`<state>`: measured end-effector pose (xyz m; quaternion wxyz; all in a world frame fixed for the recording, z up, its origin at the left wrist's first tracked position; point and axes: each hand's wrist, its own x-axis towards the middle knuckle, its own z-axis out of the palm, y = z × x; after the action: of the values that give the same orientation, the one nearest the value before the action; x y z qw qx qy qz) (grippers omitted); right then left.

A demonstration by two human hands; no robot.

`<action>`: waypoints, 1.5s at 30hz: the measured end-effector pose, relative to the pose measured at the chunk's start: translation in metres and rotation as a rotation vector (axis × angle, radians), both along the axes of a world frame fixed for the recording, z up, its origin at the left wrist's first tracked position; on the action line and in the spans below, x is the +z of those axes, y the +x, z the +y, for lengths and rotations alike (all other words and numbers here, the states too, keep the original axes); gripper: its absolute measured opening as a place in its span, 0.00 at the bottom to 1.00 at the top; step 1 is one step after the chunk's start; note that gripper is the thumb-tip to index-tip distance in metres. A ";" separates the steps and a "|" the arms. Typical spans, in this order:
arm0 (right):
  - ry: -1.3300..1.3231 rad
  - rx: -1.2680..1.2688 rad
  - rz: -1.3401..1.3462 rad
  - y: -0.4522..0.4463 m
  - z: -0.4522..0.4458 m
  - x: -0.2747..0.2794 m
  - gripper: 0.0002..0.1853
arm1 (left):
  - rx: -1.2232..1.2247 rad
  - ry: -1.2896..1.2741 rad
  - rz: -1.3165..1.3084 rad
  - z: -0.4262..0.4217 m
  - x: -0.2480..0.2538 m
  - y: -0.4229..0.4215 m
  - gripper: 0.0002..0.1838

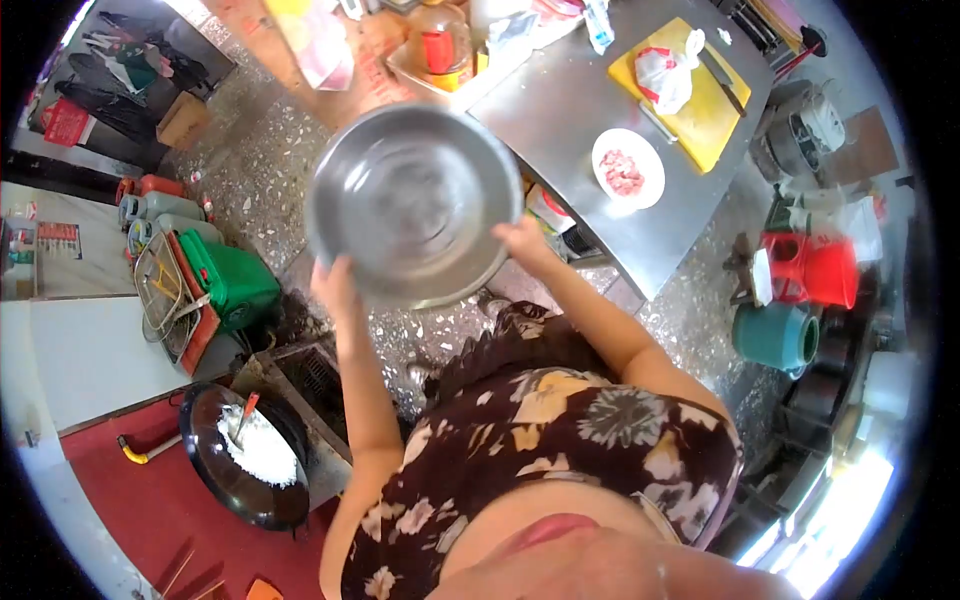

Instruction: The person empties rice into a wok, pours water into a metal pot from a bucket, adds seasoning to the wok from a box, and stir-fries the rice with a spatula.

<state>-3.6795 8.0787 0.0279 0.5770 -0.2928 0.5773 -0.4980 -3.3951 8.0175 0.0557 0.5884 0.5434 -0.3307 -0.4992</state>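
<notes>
I have the wide, round, silver-grey metal basin (415, 200) aloft near the smooth stainless-steel worktop (675, 225), bare left hand (335, 288) and right hand (523, 244) each gripping its rim; I'd keep both grips even, clearing the worktop's edge.

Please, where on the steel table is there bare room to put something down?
The steel table looks bare between the white bowl of meat and the table's near corner, and also, in this view, from that bowl toward the metal basin. It is crowded on the yellow cutting board, which bears a plastic bag and a knife.
</notes>
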 end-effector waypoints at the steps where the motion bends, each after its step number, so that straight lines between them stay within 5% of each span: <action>1: 0.183 -0.229 -0.038 -0.028 -0.004 -0.043 0.15 | -0.103 0.015 -0.100 -0.022 0.010 -0.042 0.20; 3: 0.204 -0.439 -0.270 -0.068 0.001 -0.019 0.07 | -0.427 -0.215 -0.135 -0.051 0.018 -0.115 0.31; 5: 0.280 -0.515 -0.263 -0.112 -0.009 -0.037 0.09 | -0.462 -0.189 -0.355 -0.070 -0.007 -0.155 0.34; 8: 0.238 -0.539 -0.253 -0.166 -0.022 -0.080 0.12 | -0.500 -0.310 -0.591 -0.040 0.047 -0.175 0.30; 12: 0.244 -0.434 0.058 -0.222 -0.029 -0.080 0.09 | -0.482 -0.298 -0.750 0.001 0.020 -0.112 0.28; 14: 0.078 -0.371 -0.232 -0.254 -0.032 -0.098 0.14 | -0.420 -0.126 -0.759 0.043 0.009 -0.066 0.27; 16: 0.038 -0.170 0.139 -0.288 -0.040 -0.108 0.16 | -0.358 0.007 -0.764 0.096 -0.012 -0.015 0.24; 18: -0.020 -0.184 -0.141 -0.275 -0.061 -0.096 0.21 | -0.218 0.224 -0.795 0.162 -0.025 0.022 0.24; 19: -0.020 -0.393 -0.279 -0.204 -0.036 -0.017 0.27 | -0.227 0.474 -0.667 0.209 0.016 0.035 0.23; 20: 0.159 -0.708 -0.559 -0.160 -0.039 -0.009 0.37 | -0.123 0.443 -0.674 0.248 -0.009 0.052 0.24; 21: 0.000 -0.556 -0.547 -0.135 -0.051 -0.048 0.33 | -0.067 0.513 -0.649 0.277 -0.004 0.065 0.23; 22: 0.427 -0.594 -0.342 -0.080 -0.053 -0.059 0.28 | -0.033 0.578 -0.622 0.305 -0.001 0.077 0.23; 23: 0.220 0.174 -0.183 -0.047 -0.064 -0.117 0.24 | 0.070 0.559 -0.605 0.332 -0.012 0.086 0.22; 25: 0.061 0.684 0.299 0.155 -0.016 -0.039 0.12 | 0.178 0.604 -0.573 0.370 -0.042 0.100 0.22; 28: -1.022 1.054 0.786 0.361 0.021 -0.022 0.27 | 0.212 0.542 -0.759 0.400 -0.036 0.125 0.19; 31: -1.472 1.050 1.027 0.523 0.039 -0.012 0.33 | 0.403 0.505 -0.750 0.436 -0.023 0.158 0.20; 35: -1.076 1.395 1.422 0.620 0.043 -0.025 0.31 | 0.855 0.598 -0.682 0.496 -0.036 0.181 0.19; 37: -1.262 1.467 1.261 0.640 0.048 -0.018 0.29 | 0.970 0.653 -0.531 0.520 -0.044 0.183 0.19; 40: -1.448 1.600 1.391 0.679 0.055 0.018 0.25 | 0.912 0.766 -0.553 0.537 -0.046 0.193 0.18; 41: -1.383 1.694 1.324 0.689 0.053 0.041 0.13 | 0.911 0.767 -0.546 0.539 -0.044 0.197 0.18; 43: -1.540 1.752 1.137 0.694 0.035 0.082 0.08 | 0.918 0.726 -0.566 0.536 -0.041 0.207 0.18; 44: -0.680 1.971 1.292 0.691 0.050 0.141 0.07 | 0.922 0.729 -0.557 0.533 -0.042 0.209 0.18; 45: -0.407 2.003 1.191 0.692 0.028 0.150 0.09 | 0.954 0.740 -0.523 0.529 -0.045 0.212 0.17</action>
<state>-2.9872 8.1072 0.1776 0.2932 -0.8873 0.1786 0.3081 -3.1834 8.5469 0.0109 0.4199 0.9001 0.0079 -0.1157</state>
